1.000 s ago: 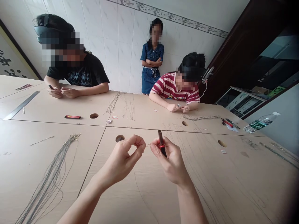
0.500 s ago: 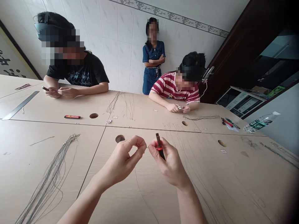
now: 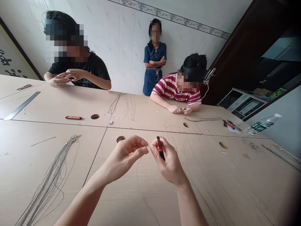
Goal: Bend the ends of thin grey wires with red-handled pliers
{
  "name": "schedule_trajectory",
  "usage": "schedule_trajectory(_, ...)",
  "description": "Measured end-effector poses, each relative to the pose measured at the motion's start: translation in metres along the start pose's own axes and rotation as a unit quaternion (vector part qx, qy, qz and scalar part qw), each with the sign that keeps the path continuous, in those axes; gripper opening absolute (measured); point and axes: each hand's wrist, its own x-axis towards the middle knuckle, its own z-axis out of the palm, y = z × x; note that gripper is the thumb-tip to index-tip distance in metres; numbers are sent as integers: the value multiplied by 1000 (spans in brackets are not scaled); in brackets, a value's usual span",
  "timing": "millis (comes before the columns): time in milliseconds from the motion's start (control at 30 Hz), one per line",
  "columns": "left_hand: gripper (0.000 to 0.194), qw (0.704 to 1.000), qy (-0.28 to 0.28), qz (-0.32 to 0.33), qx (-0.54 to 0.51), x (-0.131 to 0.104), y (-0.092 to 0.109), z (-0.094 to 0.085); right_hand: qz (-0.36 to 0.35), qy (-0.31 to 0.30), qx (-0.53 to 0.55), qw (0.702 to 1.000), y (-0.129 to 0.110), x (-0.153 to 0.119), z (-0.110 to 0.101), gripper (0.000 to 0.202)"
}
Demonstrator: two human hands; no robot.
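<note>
left hand: is curling fingers toward thumb; whether it is gripping the cord, cannot tell. cord: is trailing beneath that hand. right hand: is gripping pliers, close by.

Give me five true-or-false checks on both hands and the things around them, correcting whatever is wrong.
1. The right hand holds pliers. True.
2. The left hand grips the bottle. False: the left hand's fingertips are by a tiny piece between the hands.
3. The cord bundle lies left of both hands. True.
4. The metal ruler lies at the far right. False: the metal ruler lies at the far left.
5. The bottle has a green label. True.
</note>
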Motion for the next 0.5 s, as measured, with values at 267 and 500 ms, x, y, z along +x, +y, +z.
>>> schedule_trajectory(267, 10, 997, 30, 53, 49, 0, -3, 6, 43, -12, 97, 994, -5, -2, -3, 22)
schedule_trajectory(500, 14, 983, 65, 72, 158, -3, -5, 3, 76, -29, 133, 988, -8, -2, -6, 26)
